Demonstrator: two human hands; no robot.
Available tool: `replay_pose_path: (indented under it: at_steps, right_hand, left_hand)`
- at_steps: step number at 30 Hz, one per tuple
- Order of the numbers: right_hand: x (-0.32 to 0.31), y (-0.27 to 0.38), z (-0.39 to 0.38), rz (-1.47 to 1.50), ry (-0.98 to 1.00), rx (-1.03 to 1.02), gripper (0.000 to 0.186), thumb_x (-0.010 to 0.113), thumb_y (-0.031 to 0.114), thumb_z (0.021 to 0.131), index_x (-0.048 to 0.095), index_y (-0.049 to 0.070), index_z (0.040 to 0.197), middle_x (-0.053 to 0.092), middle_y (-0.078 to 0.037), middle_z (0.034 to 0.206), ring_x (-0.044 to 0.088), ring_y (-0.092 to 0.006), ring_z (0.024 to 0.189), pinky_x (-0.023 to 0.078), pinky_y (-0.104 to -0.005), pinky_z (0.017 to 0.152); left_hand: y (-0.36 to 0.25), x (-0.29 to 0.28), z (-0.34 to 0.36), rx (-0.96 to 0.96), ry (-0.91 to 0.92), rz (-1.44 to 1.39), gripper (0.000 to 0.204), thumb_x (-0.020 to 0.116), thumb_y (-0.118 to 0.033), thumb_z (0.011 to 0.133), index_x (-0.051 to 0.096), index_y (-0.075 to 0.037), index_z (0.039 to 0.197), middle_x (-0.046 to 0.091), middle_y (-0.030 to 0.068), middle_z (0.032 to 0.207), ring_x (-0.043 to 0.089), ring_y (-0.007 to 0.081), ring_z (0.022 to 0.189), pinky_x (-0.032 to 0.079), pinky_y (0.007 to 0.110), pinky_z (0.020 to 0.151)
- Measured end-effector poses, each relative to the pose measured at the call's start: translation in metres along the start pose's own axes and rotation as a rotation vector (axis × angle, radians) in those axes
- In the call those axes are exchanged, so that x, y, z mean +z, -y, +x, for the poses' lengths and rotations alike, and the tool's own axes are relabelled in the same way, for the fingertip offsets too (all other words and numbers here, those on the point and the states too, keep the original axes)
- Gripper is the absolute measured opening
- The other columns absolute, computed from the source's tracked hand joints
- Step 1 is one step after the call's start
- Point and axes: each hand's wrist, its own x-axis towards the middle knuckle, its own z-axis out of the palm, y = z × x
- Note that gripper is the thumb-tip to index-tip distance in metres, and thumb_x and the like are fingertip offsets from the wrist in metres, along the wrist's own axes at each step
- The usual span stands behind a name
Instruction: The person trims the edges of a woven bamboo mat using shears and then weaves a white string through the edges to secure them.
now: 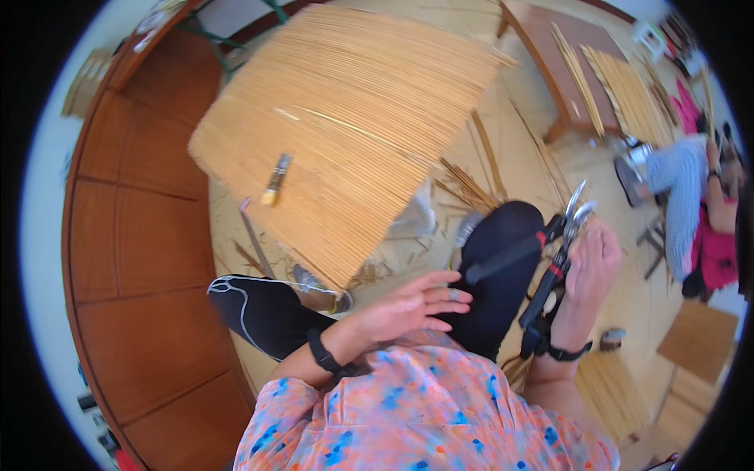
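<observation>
My left hand (416, 304) hovers over my lap, fingers stretched apart and nothing in them. At the right, beside my right knee, my right hand (594, 255) is closed on pruning shears (556, 267) with black and red handles. Their metal blades stand spread apart, pointing up and away from me. In front of my knees lies a wide mat of thin tan reed strips (345, 94), apart from both hands. On it rests a short object with a dark patterned body and yellow end (276, 180); its kind is unclear. A white cord (243, 302) drapes over my left knee.
A wooden cabinet (149, 330) curves along the left. Cut strips (471, 184) litter the floor. A low brown table (565, 55) holds more strips at the back right. Another person's leg in patterned trousers (682, 188) is at the far right, near wooden boards (697, 341).
</observation>
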Motion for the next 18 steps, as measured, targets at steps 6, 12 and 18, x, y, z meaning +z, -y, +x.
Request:
replay_pose_path:
  at_steps: [6, 12, 18]
  right_hand:
    - [-0.082, -0.037, 0.071, 0.057, -0.199, -0.020, 0.018, 0.056, 0.010, 0.088, 0.056, -0.007, 0.095, 0.046, 0.003, 0.063, 0.039, -0.0027, 0.050, 0.032, -0.0162, 0.044]
    - [-0.146, -0.173, 0.118, -0.041, -0.479, 0.177, 0.012, 0.057, 0.008, 0.087, 0.061, -0.003, 0.088, 0.056, -0.003, 0.068, 0.049, -0.0082, 0.052, 0.039, -0.0210, 0.047]
    - [-0.168, -0.281, 0.110, -0.204, -0.584, 0.251, 0.017, 0.057, 0.013, 0.083, 0.064, -0.002, 0.079, 0.056, -0.005, 0.058, 0.050, -0.0098, 0.047, 0.040, -0.0243, 0.044]
  left_hand:
    - [0.000, -0.019, -0.015, -0.108, -0.162, 0.154, 0.077, 0.062, -0.041, 0.078, 0.028, -0.004, 0.136, 0.037, 0.0234, 0.135, 0.036, 0.0340, 0.127, 0.035, 0.043, 0.100]
    - [0.000, -0.037, -0.037, -0.085, -0.290, 0.207, 0.073, 0.063, -0.038, 0.078, 0.032, -0.003, 0.133, 0.039, 0.0247, 0.132, 0.039, 0.0358, 0.124, 0.037, 0.044, 0.099]
    - [0.001, -0.048, -0.049, -0.072, -0.471, 0.099, 0.075, 0.067, -0.037, 0.075, 0.032, -0.003, 0.132, 0.040, 0.0247, 0.130, 0.040, 0.0362, 0.123, 0.037, 0.042, 0.098]
